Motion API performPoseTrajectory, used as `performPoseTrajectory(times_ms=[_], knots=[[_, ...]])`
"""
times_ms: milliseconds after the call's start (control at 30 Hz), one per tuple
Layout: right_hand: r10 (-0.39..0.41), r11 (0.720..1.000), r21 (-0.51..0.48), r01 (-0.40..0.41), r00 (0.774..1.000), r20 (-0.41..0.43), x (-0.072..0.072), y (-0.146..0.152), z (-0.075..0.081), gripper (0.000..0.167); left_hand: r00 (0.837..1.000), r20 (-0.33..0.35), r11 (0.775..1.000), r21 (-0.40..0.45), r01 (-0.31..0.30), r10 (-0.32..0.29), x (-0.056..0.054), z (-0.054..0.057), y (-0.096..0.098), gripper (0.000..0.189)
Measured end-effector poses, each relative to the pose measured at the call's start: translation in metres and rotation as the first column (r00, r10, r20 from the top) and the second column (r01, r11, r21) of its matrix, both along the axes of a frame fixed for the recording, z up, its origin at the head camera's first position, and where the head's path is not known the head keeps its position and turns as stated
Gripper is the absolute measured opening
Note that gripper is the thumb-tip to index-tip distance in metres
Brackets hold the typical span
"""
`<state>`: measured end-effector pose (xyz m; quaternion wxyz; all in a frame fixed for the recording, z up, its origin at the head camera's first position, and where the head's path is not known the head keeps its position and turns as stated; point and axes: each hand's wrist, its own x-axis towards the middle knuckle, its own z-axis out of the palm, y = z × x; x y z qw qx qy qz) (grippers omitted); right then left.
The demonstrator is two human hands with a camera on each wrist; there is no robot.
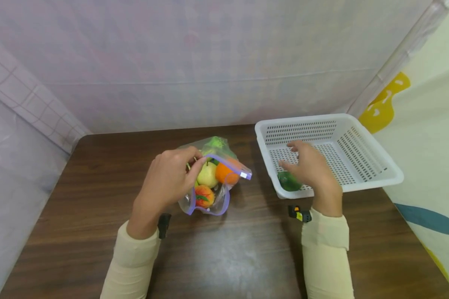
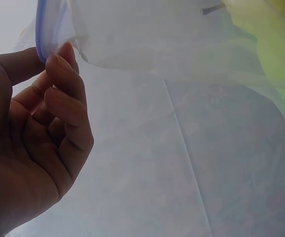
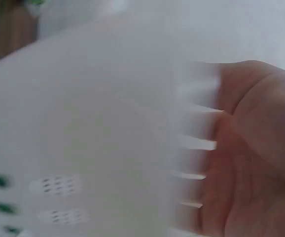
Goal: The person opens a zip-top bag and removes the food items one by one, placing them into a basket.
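Note:
My left hand [image 1: 168,172] pinches the edge of a clear zip bag [image 2: 132,34] between thumb and fingers. Purple strips line the bag's mouth, which gapes toward me. Inside it lie a yellow-green pear [image 1: 207,176], an orange [image 1: 225,172], a red-and-orange peach [image 1: 204,197] and a bright green piece [image 1: 215,142] seen through the plastic. Over the left part of a white basket [image 1: 385,166], my right hand [image 1: 312,164] holds nothing, its thumb and fingers spread apart. A dark green, rounded fruit or vegetable [image 1: 289,182] lies in the basket's near left corner, just below that thumb.
The brown wooden table [image 1: 232,249] carries both bag and basket. The basket's slotted walls rise around my right hand. Behind the table hangs a pale curtain [image 1: 209,74]; a patterned cloth [image 1: 426,166] hangs on the right.

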<state>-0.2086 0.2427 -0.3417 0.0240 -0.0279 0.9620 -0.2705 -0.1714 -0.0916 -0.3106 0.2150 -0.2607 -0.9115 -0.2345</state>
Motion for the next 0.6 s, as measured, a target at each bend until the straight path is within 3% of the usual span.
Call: performPoseTrajectory(times_ms=[67,133,167,267,367,433,500,600], knots=[[-0.010,0.999,-0.044,0.003,0.988,-0.152,0.007,-0.005,0.009,0.059,1.000,0.000,1.000,0.000,0.001,-0.001,0.000,0.000,0.000,0.013],[-0.017,0.996,-0.090,-0.011,0.950,-0.312,0.015,-0.012,0.017,0.053,1.000,0.001,1.000,-0.001,0.001,-0.001,0.000,0.000,0.000,0.013],[-0.020,0.993,-0.116,-0.028,0.920,-0.392,0.020,-0.016,0.021,0.050,1.000,0.001,1.000,-0.002,0.001,-0.001,0.000,0.000,0.001,0.012],[-0.010,0.981,-0.160,-0.110,0.795,-0.607,0.034,-0.030,0.033,0.040,1.000,-0.003,1.000,-0.001,0.003,-0.003,0.000,0.000,0.001,0.012],[0.051,0.965,-0.135,-0.227,0.661,-0.749,0.045,-0.047,0.041,0.033,1.000,-0.009,1.000,0.002,0.005,-0.005,0.000,0.000,0.002,0.013],[0.105,0.948,-0.105,-0.302,0.604,-0.790,0.051,-0.060,0.043,0.030,1.000,-0.012,1.000,0.005,0.006,-0.006,-0.001,0.000,0.002,0.013],[0.164,0.921,-0.084,-0.379,0.576,-0.801,0.056,-0.075,0.044,0.029,1.000,-0.012,1.000,0.007,0.008,-0.008,-0.001,-0.001,0.002,0.014],[0.245,0.878,-0.066,-0.473,0.565,-0.788,0.060,-0.097,0.040,0.025,1.000,-0.015,1.000,0.013,0.006,-0.006,0.000,-0.001,0.003,0.015]])
